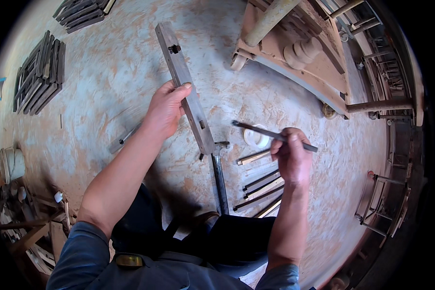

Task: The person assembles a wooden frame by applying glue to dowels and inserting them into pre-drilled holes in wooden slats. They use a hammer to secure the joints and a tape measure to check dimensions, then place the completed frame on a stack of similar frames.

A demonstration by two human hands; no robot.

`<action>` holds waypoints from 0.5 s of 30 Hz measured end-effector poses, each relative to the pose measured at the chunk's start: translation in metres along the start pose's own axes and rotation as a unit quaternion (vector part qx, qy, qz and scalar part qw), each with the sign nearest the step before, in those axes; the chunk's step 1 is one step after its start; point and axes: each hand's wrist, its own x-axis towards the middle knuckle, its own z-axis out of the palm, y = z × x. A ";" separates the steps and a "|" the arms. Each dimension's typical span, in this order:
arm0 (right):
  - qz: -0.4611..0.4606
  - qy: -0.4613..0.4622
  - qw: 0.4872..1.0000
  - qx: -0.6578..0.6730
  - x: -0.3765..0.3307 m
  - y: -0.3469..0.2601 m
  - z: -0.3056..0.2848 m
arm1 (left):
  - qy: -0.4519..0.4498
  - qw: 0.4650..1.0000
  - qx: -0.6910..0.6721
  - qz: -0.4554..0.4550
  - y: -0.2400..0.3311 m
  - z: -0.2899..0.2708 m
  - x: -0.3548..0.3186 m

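My left hand is closed round the middle of a long grey-brown wooden bar that stands out in front of me, tilted. The bar has a slot near its far end, with something dark in it, and another slot near its close end. My right hand grips a slim dark wooden slat between thumb and fingers, its blackish tip pointing left toward the bar but apart from it. Below that slat, a round white tub rests on the floor. A hammer lies below the bar's lower end.
Several wooden slats lie on the floor beside my right forearm. Stacked dark wooden frames stand at the far left. A wheeled wooden cart is at the far right. Wood scraps and a white bucket are at the left.
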 end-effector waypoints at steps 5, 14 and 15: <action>0.061 -0.038 0.995 -0.064 -0.004 0.007 0.025 | -0.007 1.000 -0.005 0.000 -0.002 0.002 -0.001; 0.086 -0.045 0.984 -0.150 -0.006 0.008 0.035 | -0.006 1.000 0.016 -0.009 -0.008 0.004 0.003; 0.085 -0.043 0.980 -0.177 -0.008 0.005 0.039 | -0.003 1.000 0.026 -0.009 -0.010 0.004 0.003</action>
